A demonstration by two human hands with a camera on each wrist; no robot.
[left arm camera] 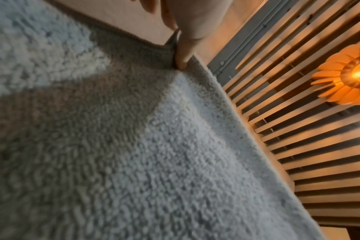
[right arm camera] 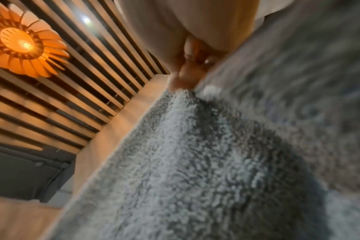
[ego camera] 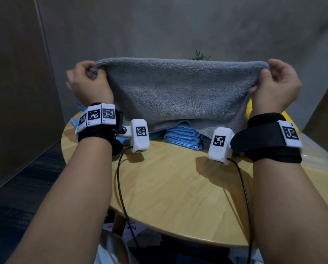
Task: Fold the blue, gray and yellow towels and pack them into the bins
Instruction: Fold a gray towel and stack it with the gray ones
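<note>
A gray towel (ego camera: 178, 92) hangs stretched in the air above the round wooden table (ego camera: 178, 183). My left hand (ego camera: 89, 79) pinches its upper left corner and my right hand (ego camera: 273, 80) pinches its upper right corner. The towel's lower edge droops onto a folded blue towel (ego camera: 184, 137) on the table. A bit of yellow towel (ego camera: 251, 111) shows behind my right wrist. In the left wrist view the gray towel (left arm camera: 134, 146) fills the frame with a finger (left arm camera: 185, 48) on its corner. The right wrist view shows the gray towel (right arm camera: 216, 162) under blurred fingers (right arm camera: 187, 71).
More blue cloth (ego camera: 79, 111) lies at the table's left rim behind my left wrist. A clear plastic bin (ego camera: 321, 159) stands at the right edge. A small plant (ego camera: 199, 55) peeks over the towel. Cables (ego camera: 121, 187) trail from the wrist cameras across the table.
</note>
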